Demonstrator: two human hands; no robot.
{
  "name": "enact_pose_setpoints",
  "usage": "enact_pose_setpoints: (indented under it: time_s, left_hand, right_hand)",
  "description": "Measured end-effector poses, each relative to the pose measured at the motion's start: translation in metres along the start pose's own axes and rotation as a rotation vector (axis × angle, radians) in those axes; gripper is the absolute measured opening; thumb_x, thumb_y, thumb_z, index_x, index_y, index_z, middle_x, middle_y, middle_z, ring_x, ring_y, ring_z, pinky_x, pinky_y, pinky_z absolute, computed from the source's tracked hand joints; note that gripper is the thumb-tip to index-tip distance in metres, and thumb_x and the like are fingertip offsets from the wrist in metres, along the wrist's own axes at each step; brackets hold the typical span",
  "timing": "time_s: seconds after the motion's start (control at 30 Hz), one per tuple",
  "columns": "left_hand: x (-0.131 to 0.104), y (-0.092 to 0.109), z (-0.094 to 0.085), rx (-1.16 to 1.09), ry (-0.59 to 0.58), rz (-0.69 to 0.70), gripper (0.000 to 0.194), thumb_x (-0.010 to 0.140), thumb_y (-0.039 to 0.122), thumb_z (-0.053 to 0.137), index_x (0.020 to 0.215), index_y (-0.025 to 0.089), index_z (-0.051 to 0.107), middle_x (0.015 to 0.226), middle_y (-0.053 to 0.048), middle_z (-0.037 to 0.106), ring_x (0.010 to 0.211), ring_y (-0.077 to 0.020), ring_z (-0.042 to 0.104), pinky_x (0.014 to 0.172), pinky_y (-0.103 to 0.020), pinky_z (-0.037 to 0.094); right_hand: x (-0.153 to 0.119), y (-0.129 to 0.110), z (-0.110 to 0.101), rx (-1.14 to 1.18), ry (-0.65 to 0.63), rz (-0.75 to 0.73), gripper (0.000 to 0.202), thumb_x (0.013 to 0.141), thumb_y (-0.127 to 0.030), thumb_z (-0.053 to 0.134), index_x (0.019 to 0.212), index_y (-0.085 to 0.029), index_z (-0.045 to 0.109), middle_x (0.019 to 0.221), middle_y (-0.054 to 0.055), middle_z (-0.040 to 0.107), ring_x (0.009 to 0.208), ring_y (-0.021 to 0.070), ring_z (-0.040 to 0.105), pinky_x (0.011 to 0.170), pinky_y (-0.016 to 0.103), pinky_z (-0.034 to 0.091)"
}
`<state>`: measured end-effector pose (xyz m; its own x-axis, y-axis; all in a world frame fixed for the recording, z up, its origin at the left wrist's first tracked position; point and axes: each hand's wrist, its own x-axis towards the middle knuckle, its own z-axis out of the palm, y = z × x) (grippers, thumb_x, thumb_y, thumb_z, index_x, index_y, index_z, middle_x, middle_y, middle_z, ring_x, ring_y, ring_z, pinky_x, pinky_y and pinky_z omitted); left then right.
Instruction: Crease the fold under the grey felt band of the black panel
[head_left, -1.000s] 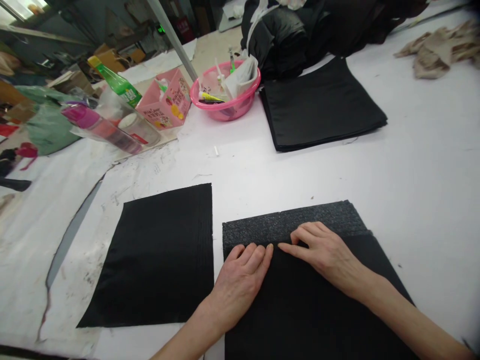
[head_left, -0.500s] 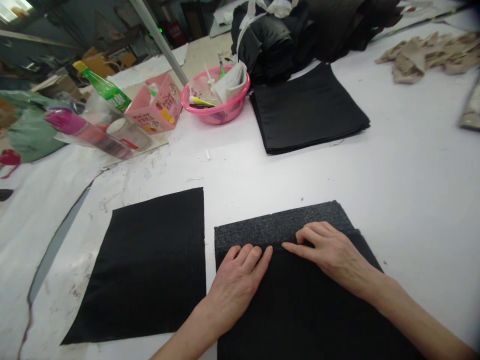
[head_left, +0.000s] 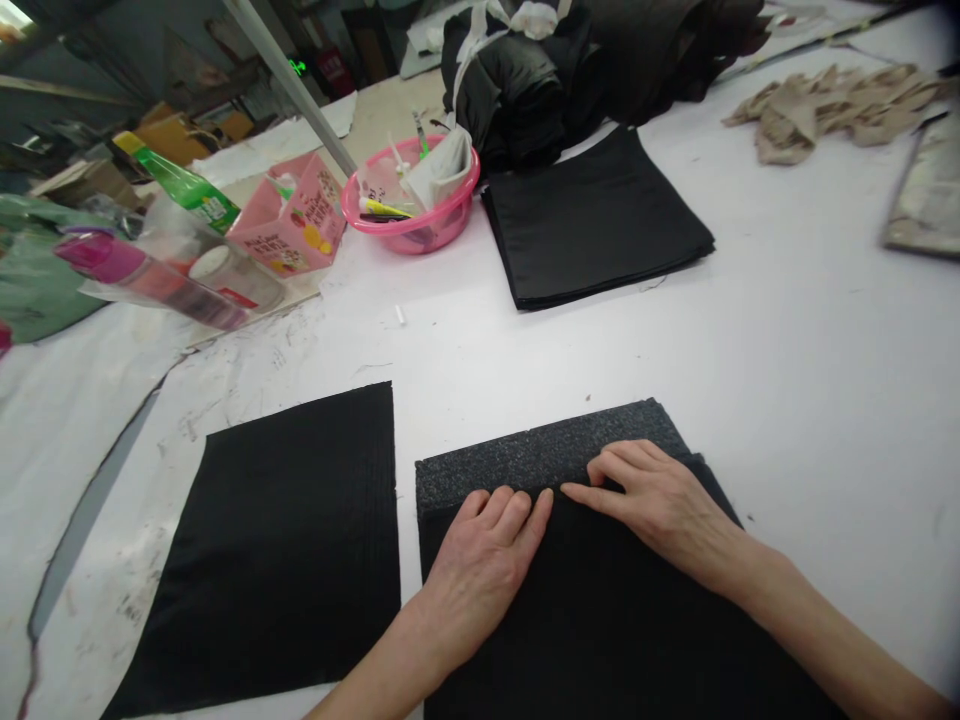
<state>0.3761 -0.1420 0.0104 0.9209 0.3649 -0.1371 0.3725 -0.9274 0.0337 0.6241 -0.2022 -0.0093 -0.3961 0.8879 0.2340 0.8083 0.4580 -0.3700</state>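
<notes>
A black fabric sheet (head_left: 615,620) lies in front of me, over a dark grey speckled piece (head_left: 517,458) whose far strip shows beyond the fabric's edge. My left hand (head_left: 487,560) is bent over that edge, its fingers curled and gripping the fabric there. Just to its right, my right hand (head_left: 664,505) has curled fingers, with thumb and forefinger at the same edge. The two hands nearly meet along the edge; the fingertips are partly hidden. Left of this lies another black sheet (head_left: 292,550), flat and touched by neither hand.
A stack of black sheets (head_left: 600,225) lies farther back, before black bundled material (head_left: 517,90). Behind to the left stand a pink basin (head_left: 416,235) of small items, a pink box (head_left: 289,225) and a purple-capped bottle (head_left: 150,275). Beige cloth scraps (head_left: 832,110) lie at the far right.
The view has shifted slightly, so most things sit a little farther left. My left hand has edged right along the fabric edge, closer to my right hand.
</notes>
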Motion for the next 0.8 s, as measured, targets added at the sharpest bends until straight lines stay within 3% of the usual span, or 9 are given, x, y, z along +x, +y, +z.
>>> enact_pose_setpoints:
  time_s: [0.2,0.43,0.8]
  left_hand:
    - [0.005,0.002,-0.001,-0.016,0.011,0.031,0.049,0.097,0.007,0.036,0.146,0.012,0.032,0.120,-0.011,0.054,0.107,-0.0216,0.051,0.089,-0.037,0.041]
    - [0.012,0.004,-0.003,-0.016,-0.017,0.036,0.052,0.097,0.010,0.037,0.148,0.016,0.030,0.114,-0.009,0.055,0.100,-0.0213,0.053,0.082,-0.037,0.044]
    - [0.018,0.009,-0.003,0.007,0.024,0.083,0.051,0.096,0.006,0.035,0.146,0.011,0.031,0.119,-0.010,0.054,0.105,-0.0219,0.051,0.087,-0.036,0.042]
  right_hand:
    - [-0.012,0.014,-0.007,0.000,0.005,0.004,0.033,0.099,-0.017,0.045,0.125,-0.033,0.059,0.093,0.002,0.055,0.092,0.0161,0.049,0.081,0.033,0.038]
    - [-0.013,0.010,-0.009,-0.012,0.001,0.008,0.032,0.100,-0.018,0.044,0.125,-0.030,0.059,0.096,0.003,0.055,0.095,0.0168,0.050,0.082,0.034,0.039]
    - [-0.020,0.015,-0.007,0.003,0.046,0.052,0.032,0.099,-0.018,0.046,0.123,-0.033,0.061,0.093,0.002,0.055,0.090,0.0156,0.049,0.079,0.033,0.038]
